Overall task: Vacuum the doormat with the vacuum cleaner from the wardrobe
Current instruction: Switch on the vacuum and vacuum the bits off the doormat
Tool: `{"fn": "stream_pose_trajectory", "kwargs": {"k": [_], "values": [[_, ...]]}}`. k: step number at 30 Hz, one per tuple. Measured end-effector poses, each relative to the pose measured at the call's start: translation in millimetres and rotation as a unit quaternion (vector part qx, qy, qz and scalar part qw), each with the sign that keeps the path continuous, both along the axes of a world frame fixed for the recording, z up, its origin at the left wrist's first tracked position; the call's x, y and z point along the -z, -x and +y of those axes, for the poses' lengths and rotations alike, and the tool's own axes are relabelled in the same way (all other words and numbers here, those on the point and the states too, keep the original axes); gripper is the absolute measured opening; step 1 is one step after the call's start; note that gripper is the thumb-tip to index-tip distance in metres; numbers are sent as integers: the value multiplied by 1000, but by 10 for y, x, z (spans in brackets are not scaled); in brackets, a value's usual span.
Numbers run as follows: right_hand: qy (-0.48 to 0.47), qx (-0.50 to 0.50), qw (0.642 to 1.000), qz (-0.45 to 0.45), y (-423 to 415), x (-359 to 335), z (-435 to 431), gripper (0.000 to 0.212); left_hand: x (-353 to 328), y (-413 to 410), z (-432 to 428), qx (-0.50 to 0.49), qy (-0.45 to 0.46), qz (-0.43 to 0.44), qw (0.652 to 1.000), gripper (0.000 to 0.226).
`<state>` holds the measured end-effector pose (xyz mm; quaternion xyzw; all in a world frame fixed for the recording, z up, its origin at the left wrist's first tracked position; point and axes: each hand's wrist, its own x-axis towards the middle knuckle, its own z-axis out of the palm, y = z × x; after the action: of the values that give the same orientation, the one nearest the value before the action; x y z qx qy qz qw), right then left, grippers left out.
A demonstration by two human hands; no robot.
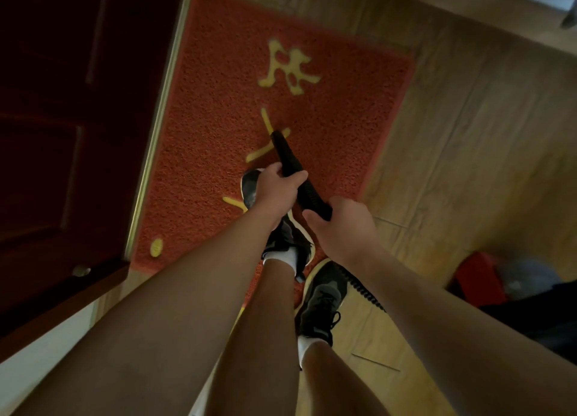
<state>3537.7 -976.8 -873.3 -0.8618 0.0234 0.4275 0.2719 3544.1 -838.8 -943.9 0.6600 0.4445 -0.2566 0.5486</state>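
Both hands were closed on the vacuum cleaner's black wand assembly. The left hand [276,190] gripped the vacuum nozzle [285,153] at its rear end, fingers curled over the top. The right hand [340,228] gripped the ribbed hose [312,197] just behind it, thumb along the near side. The nozzle slanted forward and down, and its tip rested on, or just above, a yellow character near the middle of the doormat [218,103]; contact could not be confirmed. The hose reappeared as a coiled run past the right forearm, over the wooden floor [468,134].

The red doormat lay flat on that floor, its left edge along the threshold of a dark red door [62,134]. The left shoe [249,187] stood on the mat, partly hidden under the left hand. The right shoe [324,303] stood at the mat's near edge, mostly on the floor. A red object [477,278], blurred and unidentified, sat at the right, well apart from the mat.
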Motion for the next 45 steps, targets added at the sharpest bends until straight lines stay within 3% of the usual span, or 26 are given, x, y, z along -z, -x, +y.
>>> {"fn": "stream_pose_trajectory", "kwargs": {"k": [7,16,24,30,35,40,45], "values": [[15,48,999,8,249,-60,-243,36,-5,154,-268,25,-1,21,999,21],[6,75,996,45,608,-134,-274,35,-72,499,-335,37,25,20,999,21],[16,43,999,24,967,-69,8,36,-48,909,10,9,33,21,999,20],[6,6,1000,13,1162,-39,221,38,50,1204,270,-11,29,17,999,32],[-22,-21,999,18,1288,-2,397,40,60,1389,487,-22,13,11,1000,22],[-30,-32,999,18,1425,7,591,41,48,1592,695,-39,5,5,999,33],[-44,-41,998,9,1652,45,755,43,48,1826,881,-40,-10,11,999,26]]}}
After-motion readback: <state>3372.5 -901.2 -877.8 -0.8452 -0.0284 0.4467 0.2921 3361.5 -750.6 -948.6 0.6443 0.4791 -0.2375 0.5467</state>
